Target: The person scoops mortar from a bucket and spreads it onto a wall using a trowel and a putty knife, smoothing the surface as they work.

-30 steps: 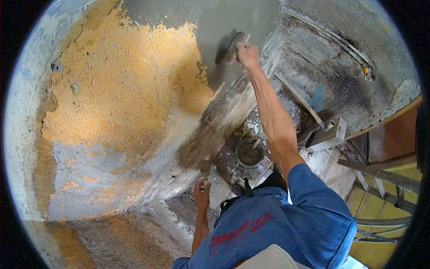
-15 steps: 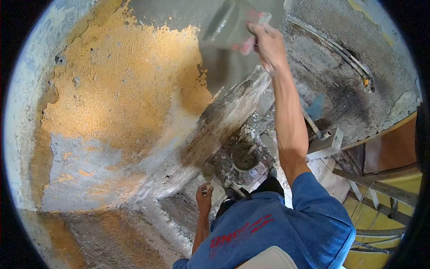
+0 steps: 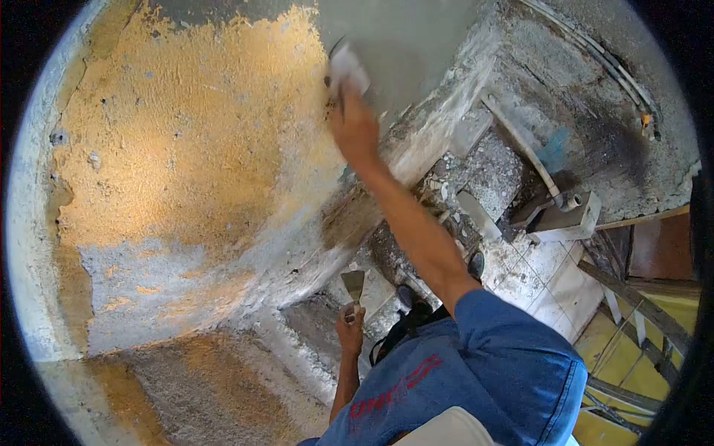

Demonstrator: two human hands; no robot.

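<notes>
My right hand (image 3: 355, 128) is raised on an outstretched arm and grips a plastering float (image 3: 346, 69). The float is pressed to the wall where smooth grey fresh plaster (image 3: 409, 37) meets the rough yellow wall surface (image 3: 193, 141). Lower down, close to my body, my left hand (image 3: 349, 327) holds a small trowel (image 3: 352, 284) with its blade pointing up, clear of the wall. My blue sleeve (image 3: 513, 357) fills the lower right.
A grey rough patch (image 3: 149, 282) lies low on the wall. At the right are a pipe (image 3: 524, 149), a pale box (image 3: 569, 215), rubble, a tiled floor (image 3: 554, 279) and wooden slats (image 3: 639, 320). Cables (image 3: 602, 52) run along the upper right wall.
My right hand has swept the float from the upper right of the fresh plaster leftward to its edge with the yellow wall. The left hand has kept the trowel low.
</notes>
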